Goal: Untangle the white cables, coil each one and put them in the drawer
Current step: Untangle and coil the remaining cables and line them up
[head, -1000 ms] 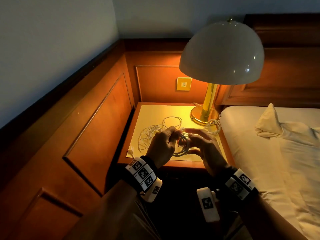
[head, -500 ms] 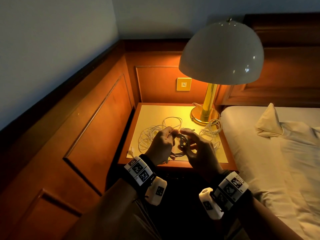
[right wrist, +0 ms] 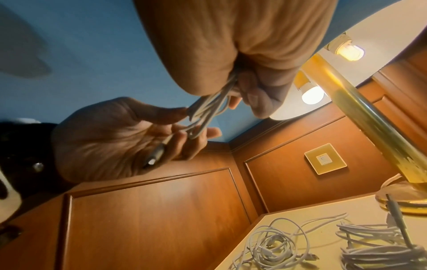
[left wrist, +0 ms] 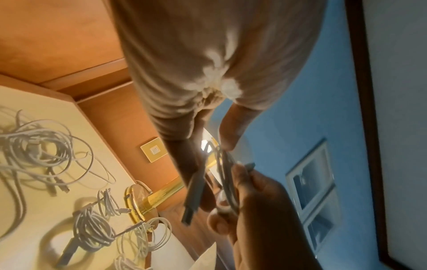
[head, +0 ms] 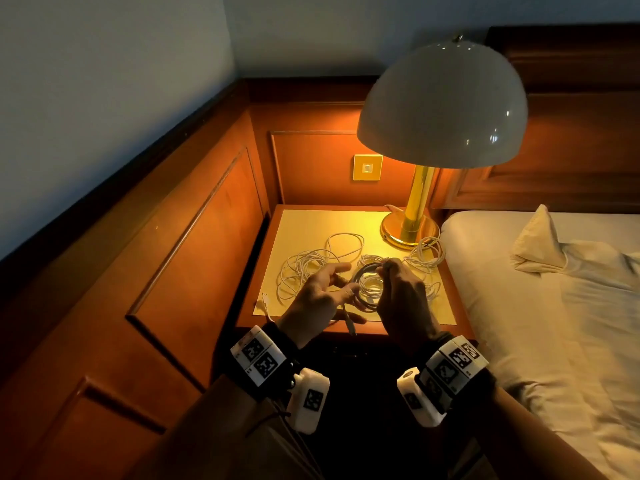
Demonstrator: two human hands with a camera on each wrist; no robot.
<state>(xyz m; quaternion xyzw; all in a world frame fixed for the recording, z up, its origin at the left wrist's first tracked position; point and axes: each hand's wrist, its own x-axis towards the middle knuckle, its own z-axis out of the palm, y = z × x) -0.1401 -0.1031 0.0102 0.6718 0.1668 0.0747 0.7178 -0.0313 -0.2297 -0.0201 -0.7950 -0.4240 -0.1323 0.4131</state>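
Note:
I hold a coiled white cable [head: 367, 286] above the nightstand [head: 440, 317]. My right hand [head: 388, 271] grips the bundled loops [right wrist: 227, 87] in a closed fist. My left hand [head: 341, 286] pinches the same coil [left wrist: 227, 175] between thumb [right wrist: 171, 111] and fingers, index stretched out. The cable's plug end [right wrist: 155, 157] lies across the left fingers and hangs below them [head: 350, 323]. A loose tangle of white cables [head: 304, 268] lies on the tabletop to the left. Two more bundles lie under my hands [left wrist: 92, 232] and by the lamp base [head: 427, 254]. No drawer shows.
A brass lamp [head: 410, 230] with a wide white dome shade [head: 443, 105] stands at the nightstand's back right. Wood panelling [head: 194, 258] closes the left and back sides. A bed with white sheets [head: 540, 323] borders the right.
My left hand's fingers have spread from a tighter hold, and the plug end now hangs below it. The right hand has turned upright and still grips the coil.

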